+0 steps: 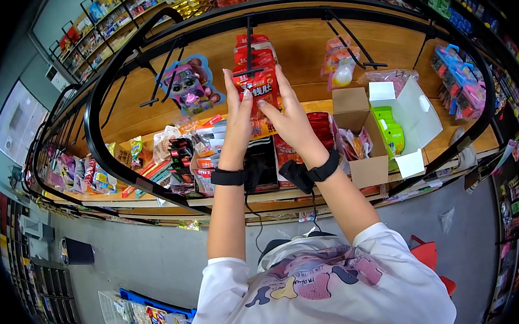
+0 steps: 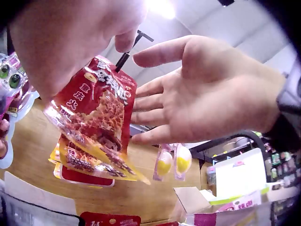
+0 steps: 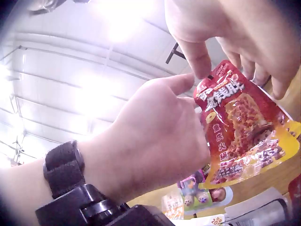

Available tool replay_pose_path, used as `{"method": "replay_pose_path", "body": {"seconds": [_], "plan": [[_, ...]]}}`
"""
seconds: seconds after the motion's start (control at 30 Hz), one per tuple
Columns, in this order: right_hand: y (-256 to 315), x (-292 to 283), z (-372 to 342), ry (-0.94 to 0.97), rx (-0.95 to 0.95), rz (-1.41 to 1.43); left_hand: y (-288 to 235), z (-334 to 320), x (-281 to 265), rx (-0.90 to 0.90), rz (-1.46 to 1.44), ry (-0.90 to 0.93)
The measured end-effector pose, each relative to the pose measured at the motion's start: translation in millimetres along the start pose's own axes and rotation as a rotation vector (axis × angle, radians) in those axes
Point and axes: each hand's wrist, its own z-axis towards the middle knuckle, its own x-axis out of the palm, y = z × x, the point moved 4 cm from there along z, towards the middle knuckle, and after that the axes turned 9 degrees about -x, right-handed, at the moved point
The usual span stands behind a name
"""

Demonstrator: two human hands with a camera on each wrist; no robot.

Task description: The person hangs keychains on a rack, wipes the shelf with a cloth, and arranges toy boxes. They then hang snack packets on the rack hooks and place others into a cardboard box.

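Observation:
Red snack packets (image 1: 256, 86) hang in a stack on a black hook, between the two hands. My left hand (image 1: 240, 122) lies along their left side, fingers pointing up and thumb at the front packet. On the right side, my right hand (image 1: 292, 119) has straight fingers and its thumb near the packet front. The left wrist view shows the right palm (image 2: 211, 89) facing the red packet (image 2: 101, 108), fingertips passing behind its edge. In the right wrist view the left hand (image 3: 157, 127) touches the packet's (image 3: 240, 127) left edge; its fingertips are partly hidden.
A toy package (image 1: 189, 87) hangs left, egg-shaped packs (image 1: 341, 66) hang right. Below stand an open brown carton (image 1: 368, 169), a white box (image 1: 422, 117) with green packs, and assorted snacks (image 1: 181, 161). A black rail (image 1: 95, 125) curves around the display.

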Motion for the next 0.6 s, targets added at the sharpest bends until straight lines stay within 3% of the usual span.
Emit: {"method": "replay_pose_path", "body": {"seconds": [0.17,0.37,0.6], "plan": [[0.9,-18.4,19.6,-0.139,0.101,0.119,-6.5,8.3,-11.2,-0.040,-0.088,-0.042],[-5.6,-16.5,41.9,0.036,0.191,0.317,-20.3,24.6,-10.2,-0.146,-0.195,-0.002],[-5.3,-13.4,38.1,0.045,0.173,0.319,-18.8,19.6,-10.4,-0.149,-0.230,0.019]]}}
